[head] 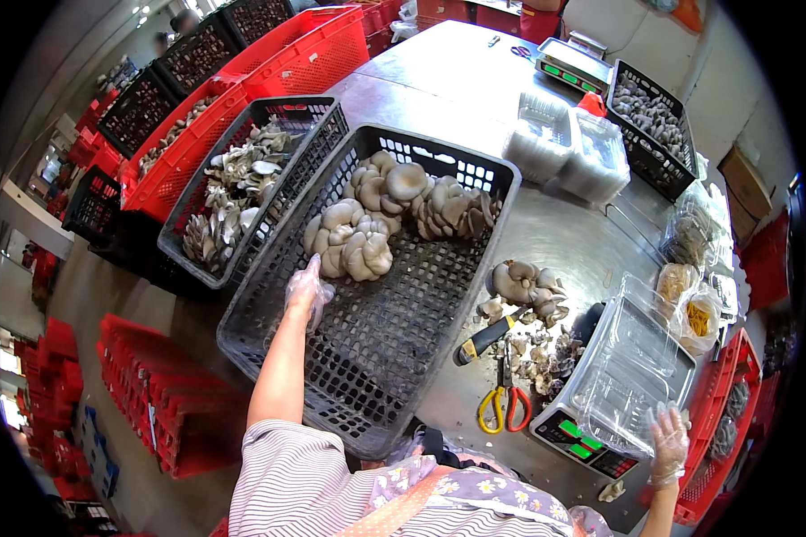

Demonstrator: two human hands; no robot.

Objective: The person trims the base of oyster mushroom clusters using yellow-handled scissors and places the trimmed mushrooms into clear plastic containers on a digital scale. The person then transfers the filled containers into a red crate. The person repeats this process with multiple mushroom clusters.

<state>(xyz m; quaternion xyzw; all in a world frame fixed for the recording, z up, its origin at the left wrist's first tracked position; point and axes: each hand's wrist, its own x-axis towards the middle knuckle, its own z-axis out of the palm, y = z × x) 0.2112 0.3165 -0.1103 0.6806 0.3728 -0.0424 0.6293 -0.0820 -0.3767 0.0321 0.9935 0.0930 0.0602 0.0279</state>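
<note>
My left hand, in a clear plastic glove, reaches into a black plastic crate beside a cluster of grey oyster mushrooms. Its thumb points at the cluster's edge; the fingers are partly hidden, so a grip cannot be made out. More oyster mushroom clusters fill the crate's far end. My right hand, gloved too, has its fingers spread at the near corner of a clear plastic container. That container rests on a digital scale with lit green displays.
Right of the crate lie a mushroom cluster, a black-and-yellow-handled knife, scissors and trimmed stem scraps. Stacked clear trays stand farther back. A second mushroom crate is at left. Another person stands beyond the steel table.
</note>
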